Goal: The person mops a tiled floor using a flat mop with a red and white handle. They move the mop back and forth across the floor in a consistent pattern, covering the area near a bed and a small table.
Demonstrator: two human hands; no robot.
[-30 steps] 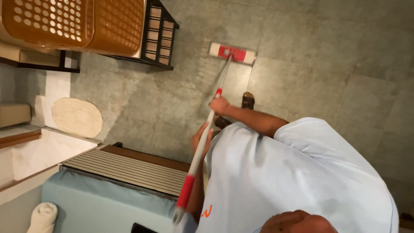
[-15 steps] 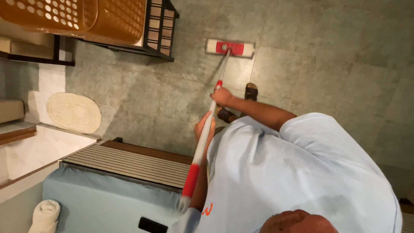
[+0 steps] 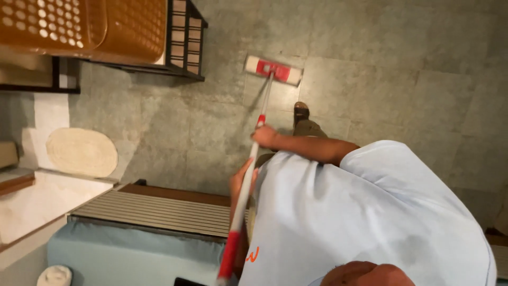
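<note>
- Head view, hands: the right hand (image 3: 264,136) is stretched out ahead of the body, arm nearly straight, its grip clamped around the mop handle (image 3: 248,169) just below a short red band on the pole.
- The left hand (image 3: 241,180) sits closer to the body, lower on the same handle, fingers wrapped around the white part of the pole above the long red sleeve; its grip is closed on the handle too.
- The handle runs slanted from the near edge of the picture up to the flat mop head (image 3: 273,69), which lies on the floor (image 3: 397,69) ahead of the person, far from the body.
- The mop head is a pale rectangle with a red plate in the middle, lying flat across a tile joint.
- One foot in a dark sandal (image 3: 301,112) shows just right of the handle, between the right hand and the mop head.
- The person's light blue shirt (image 3: 360,217) fills the near right of the picture.
- Head view, room: the floor is grey-green stone tile with thin joints.
- A brown plastic basket with holes (image 3: 79,26) stands at the far left, beside a black slatted rack (image 3: 182,37).
- A pale oval mat (image 3: 81,152) lies on the left, by a white step.
- A ribbed board (image 3: 153,212) lies near left, with a light blue surface (image 3: 132,254) below it.
</note>
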